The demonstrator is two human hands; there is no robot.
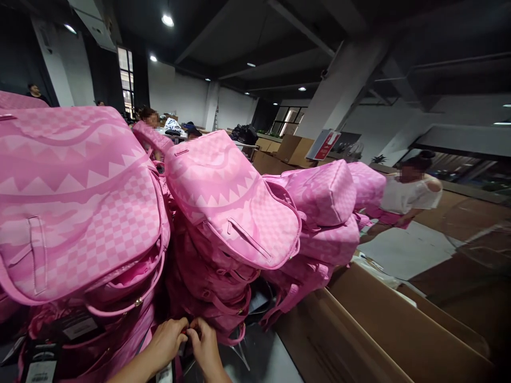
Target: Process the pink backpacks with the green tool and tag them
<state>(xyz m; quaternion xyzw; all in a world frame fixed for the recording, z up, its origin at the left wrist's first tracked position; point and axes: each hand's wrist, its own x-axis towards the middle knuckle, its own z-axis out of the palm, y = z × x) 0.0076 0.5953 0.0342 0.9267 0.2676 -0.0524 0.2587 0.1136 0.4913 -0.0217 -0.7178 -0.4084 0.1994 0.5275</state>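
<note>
My left hand (167,338) and my right hand (204,346) meet low in the view, thumbs and fingers pinched close together. Between them shows a small dark piece with a bit of red, too hidden to name. Just behind my hands rises a pile of pink backpacks, topped by one with a jagged-tooth and checkered pattern (235,197). On the left, a larger pink backpack (83,197) lies over more of them. Black hang tags (42,361) with white labels dangle at its lower side.
More pink backpacks (323,194) are piled to the right. An open cardboard box (383,314) stands beside them at the lower right. A person in a white top (411,191) is at a table (407,250) on the far right. Other people and cartons (293,149) are farther back.
</note>
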